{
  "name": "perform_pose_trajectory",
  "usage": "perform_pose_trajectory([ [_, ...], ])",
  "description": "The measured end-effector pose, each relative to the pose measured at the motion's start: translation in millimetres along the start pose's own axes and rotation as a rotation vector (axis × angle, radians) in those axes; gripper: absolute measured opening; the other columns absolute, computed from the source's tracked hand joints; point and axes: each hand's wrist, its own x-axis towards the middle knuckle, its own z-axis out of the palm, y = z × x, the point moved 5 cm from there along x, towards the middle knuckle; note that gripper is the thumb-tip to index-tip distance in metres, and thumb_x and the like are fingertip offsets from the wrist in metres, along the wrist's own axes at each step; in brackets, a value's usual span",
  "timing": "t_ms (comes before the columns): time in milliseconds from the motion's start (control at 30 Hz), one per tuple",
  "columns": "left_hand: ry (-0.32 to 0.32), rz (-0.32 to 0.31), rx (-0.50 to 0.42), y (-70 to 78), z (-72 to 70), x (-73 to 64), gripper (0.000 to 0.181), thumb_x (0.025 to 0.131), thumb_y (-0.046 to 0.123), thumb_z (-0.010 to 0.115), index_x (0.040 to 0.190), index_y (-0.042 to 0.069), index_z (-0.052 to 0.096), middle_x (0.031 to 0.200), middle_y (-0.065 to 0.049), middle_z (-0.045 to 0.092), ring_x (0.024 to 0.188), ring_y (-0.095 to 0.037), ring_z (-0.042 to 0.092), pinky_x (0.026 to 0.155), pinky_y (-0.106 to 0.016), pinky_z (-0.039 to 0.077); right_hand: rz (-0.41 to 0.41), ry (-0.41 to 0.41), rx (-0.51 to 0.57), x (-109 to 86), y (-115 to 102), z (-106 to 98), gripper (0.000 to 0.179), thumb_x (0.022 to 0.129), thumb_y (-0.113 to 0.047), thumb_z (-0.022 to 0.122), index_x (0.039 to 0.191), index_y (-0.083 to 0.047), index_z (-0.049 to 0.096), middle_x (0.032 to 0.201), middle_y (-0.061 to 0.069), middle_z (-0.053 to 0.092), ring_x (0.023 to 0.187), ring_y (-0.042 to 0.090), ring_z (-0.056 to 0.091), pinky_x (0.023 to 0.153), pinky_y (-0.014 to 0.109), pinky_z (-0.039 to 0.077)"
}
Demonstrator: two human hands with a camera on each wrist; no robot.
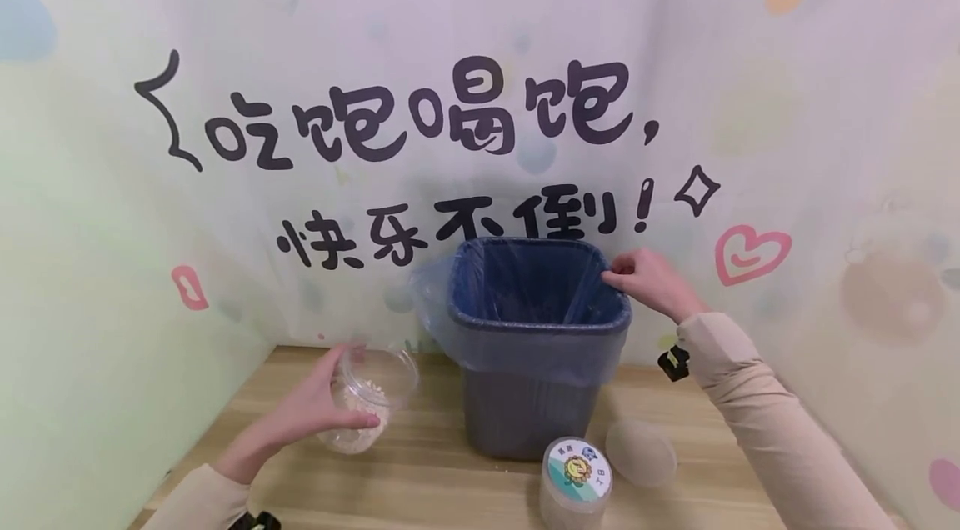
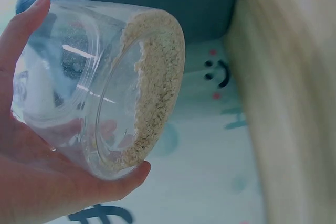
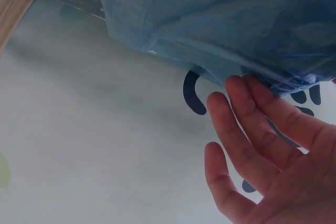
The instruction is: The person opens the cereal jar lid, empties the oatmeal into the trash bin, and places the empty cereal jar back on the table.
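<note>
My left hand (image 1: 318,409) grips a clear plastic jar (image 1: 377,372), thumb and fingers spread around its sides. Pale, rice-like grains (image 2: 157,82) lie in the jar's bottom end. The jar is tilted, its mouth facing up and to the right. On the right, my right hand (image 1: 651,278) pinches the rim of a blue-grey trash bin (image 1: 525,413) at its right side. A thin translucent bag (image 1: 517,355) lines the bin and folds over its rim. In the right wrist view, the fingers (image 3: 244,114) lie against the outside of the bag; the thumb is mostly hidden.
A tub with a sunflower label (image 1: 577,472) stands in front of the bin on the wooden table (image 1: 420,488). Beside it lies a round translucent disc (image 1: 641,453), perhaps a lid. A printed cloth backdrop (image 1: 375,13) hangs close behind the bin.
</note>
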Motion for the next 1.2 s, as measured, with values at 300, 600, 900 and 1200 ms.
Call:
perform_pose_trajectory([
  [300, 0.073, 0.012, 0.090, 45.4, -29.2, 41.3, 0.102, 0.065, 0.029, 0.089, 0.144, 0.002, 0.031, 0.134, -0.026, 0.045, 0.117, -0.047, 0.047, 0.090, -0.063, 0.043, 0.027, -0.003, 0.008, -1.5, 3.3, 3.0, 0.022, 0.090, -0.021, 0.061, 0.073, -0.006, 0.063, 0.065, -0.001, 0.055, 0.062, 0.017, 0.049, 0.060, 0.032, 0.039],
  [600, 0.142, 0.030, 0.092, 80.3, -43.6, 96.6, 0.099, 0.063, 0.027, 0.091, 0.141, 0.001, 0.037, 0.126, -0.019, 0.051, 0.111, -0.036, 0.052, 0.087, -0.052, 0.049, 0.047, -0.013, 0.023, -2.1, 5.8, 3.8, 0.023, 0.091, -0.022, 0.061, 0.081, -0.003, 0.068, 0.071, 0.001, 0.061, 0.067, 0.018, 0.052, 0.063, 0.033, 0.042],
  [900, 0.087, 0.096, 0.167, 98.3, -32.1, 142.3, 0.094, 0.062, 0.027, 0.091, 0.136, -0.002, 0.041, 0.122, -0.018, 0.054, 0.113, -0.035, 0.051, 0.093, -0.052, 0.045, 0.063, -0.006, 0.036, -2.7, 4.9, 3.7, 0.022, 0.091, -0.020, 0.061, 0.084, 0.000, 0.068, 0.075, 0.003, 0.063, 0.069, 0.019, 0.054, 0.065, 0.033, 0.044],
  [1200, -0.002, 0.071, 0.415, 115.0, -25.0, 167.4, 0.105, 0.062, 0.030, 0.090, 0.144, -0.002, 0.033, 0.136, -0.026, 0.043, 0.121, -0.041, 0.043, 0.097, -0.058, 0.038, 0.066, -0.006, 0.052, -2.5, 5.2, 5.1, 0.022, 0.091, -0.020, 0.060, 0.082, -0.001, 0.067, 0.071, 0.002, 0.060, 0.067, 0.018, 0.052, 0.063, 0.033, 0.043],
])
